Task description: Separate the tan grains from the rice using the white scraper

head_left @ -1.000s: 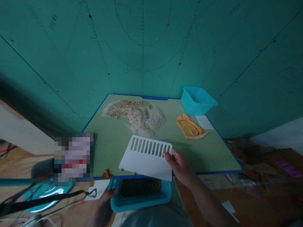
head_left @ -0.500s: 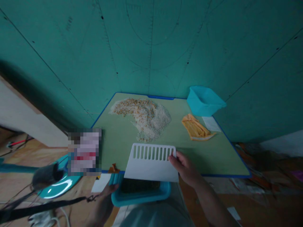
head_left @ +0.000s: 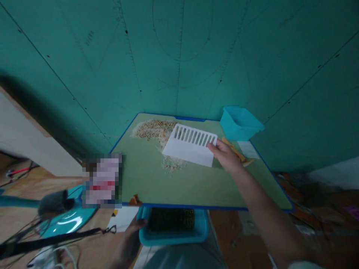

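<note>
My right hand [head_left: 224, 154] grips the right end of a white slotted scraper [head_left: 190, 147], a flat plate with a row of slots along its far edge. The scraper is over the pile of white grains and brown beans [head_left: 155, 129] on the green table, hiding the pile's right part. Below the table's front edge, my left hand [head_left: 136, 228] closes on the left rim of a blue basin [head_left: 174, 239] at my lap. Dark contents with some speckles lie inside the basin. A few grains [head_left: 174, 163] show in front of the scraper.
An orange cloth [head_left: 238, 152] lies partly behind my right hand. At the table's back right stands a light blue bin [head_left: 241, 125], with a white paper [head_left: 248, 149] near it. A blurred packet [head_left: 103, 179] sits at the left edge, close to a brown scrap [head_left: 135, 200].
My right hand has carried the scraper from above the basin forward onto the pile, covering its right side. The left hand and basin appear slightly further right in view.
</note>
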A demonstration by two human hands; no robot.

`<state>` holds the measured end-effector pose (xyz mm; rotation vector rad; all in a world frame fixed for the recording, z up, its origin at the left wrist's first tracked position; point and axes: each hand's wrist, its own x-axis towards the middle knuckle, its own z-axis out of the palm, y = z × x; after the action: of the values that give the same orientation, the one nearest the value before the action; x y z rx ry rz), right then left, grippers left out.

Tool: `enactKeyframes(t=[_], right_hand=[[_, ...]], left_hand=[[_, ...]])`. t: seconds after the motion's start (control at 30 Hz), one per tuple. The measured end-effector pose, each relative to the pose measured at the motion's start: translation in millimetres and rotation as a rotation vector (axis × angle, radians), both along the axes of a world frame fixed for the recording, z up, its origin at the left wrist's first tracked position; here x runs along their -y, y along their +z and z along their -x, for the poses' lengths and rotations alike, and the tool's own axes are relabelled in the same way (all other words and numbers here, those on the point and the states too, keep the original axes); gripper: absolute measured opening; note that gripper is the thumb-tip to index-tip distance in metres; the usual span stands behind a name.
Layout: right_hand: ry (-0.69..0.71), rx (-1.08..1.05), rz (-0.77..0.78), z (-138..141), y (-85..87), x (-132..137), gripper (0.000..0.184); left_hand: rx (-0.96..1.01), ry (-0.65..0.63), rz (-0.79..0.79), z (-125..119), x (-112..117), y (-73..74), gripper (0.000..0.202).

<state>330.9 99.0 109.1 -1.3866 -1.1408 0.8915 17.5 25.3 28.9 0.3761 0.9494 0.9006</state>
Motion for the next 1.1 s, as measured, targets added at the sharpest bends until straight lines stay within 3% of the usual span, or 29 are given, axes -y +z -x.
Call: enactKeyframes(t=[0.1,0.27,0.47,0.73,1.0,1.1], right_hand=[[0.002,0.062,-0.018,5.8,-7.7,-16.6,0.021],[-0.037,0.074,0.005,8.7,-16.0,-10.8,0.023],[-0.048,0.097,0.019,1.9,-25.0,-9.2,0.026],[0.03,-0.007,0.04,6.9,-28.9,-10.1,0.024],[0.063,0.02,0.059,9.1,-30.8,-7.4,0.027],[0.064,0.025,0.061,10.3,-31.4,-6.3,0.027]], left_hand=[[0.004,0.007,-0.001,0.7,6.3,-0.5,0.031],[-0.035,-0.003,0.039,8.9,11.8,-5.0,0.012],[-0.04,-0.099,0.057,5.6,3.4,-10.4,0.013],[-0.021,-0.062,0.006,-6.1,5.5,-16.6,0.024],[-0.007,-0.106,0.01,-1.1,1.8,-17.9,0.036],[-0.019,-0.105,0.017,2.1,-0.4,-18.7,0.03]])
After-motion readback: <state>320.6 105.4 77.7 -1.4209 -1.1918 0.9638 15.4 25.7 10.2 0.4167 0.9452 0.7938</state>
